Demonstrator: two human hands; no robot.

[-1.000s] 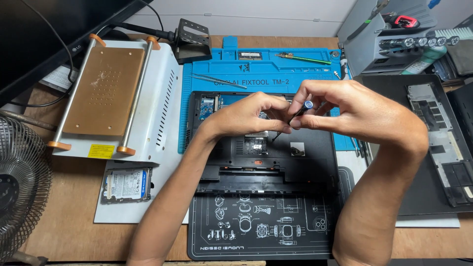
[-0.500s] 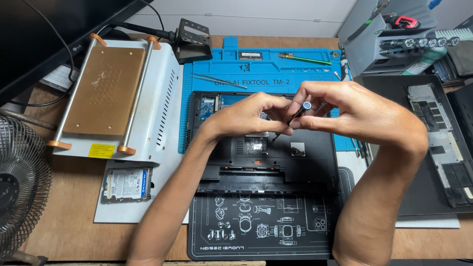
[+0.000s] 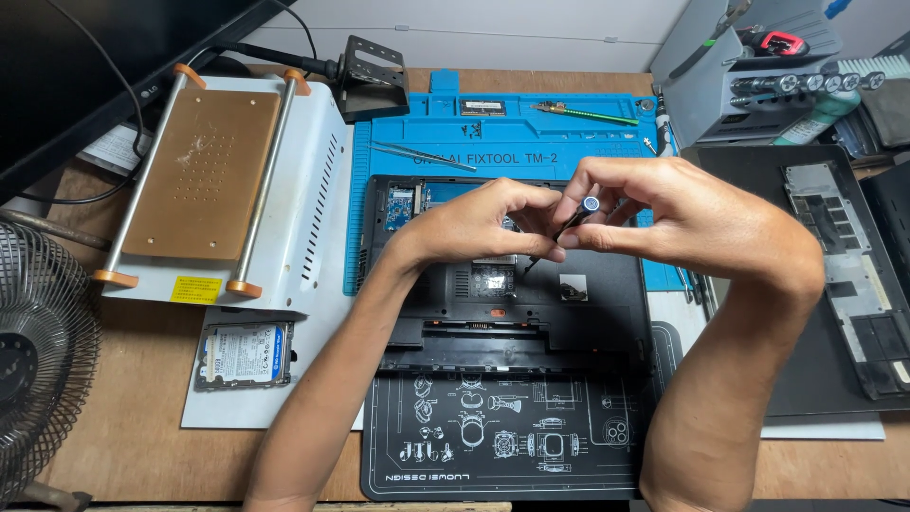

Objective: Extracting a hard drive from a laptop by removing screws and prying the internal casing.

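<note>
Both hands meet over an opened black laptop base (image 3: 531, 313) lying on a blue repair mat (image 3: 502, 137). My right hand (image 3: 682, 223) grips a small dark screwdriver (image 3: 573, 221) with a silver cap near its top, tip angled down toward the laptop's inside. My left hand (image 3: 479, 226) pinches the screwdriver's lower shaft with thumb and fingers. The tip itself is mostly hidden behind my left fingers.
A white heating plate station (image 3: 223, 190) stands at left, with a hard drive (image 3: 245, 354) in front of it. Tweezers (image 3: 422, 156) lie on the blue mat. A black mat (image 3: 502, 441) lies in front, a laptop cover (image 3: 834, 275) right, a fan (image 3: 38, 360) far left.
</note>
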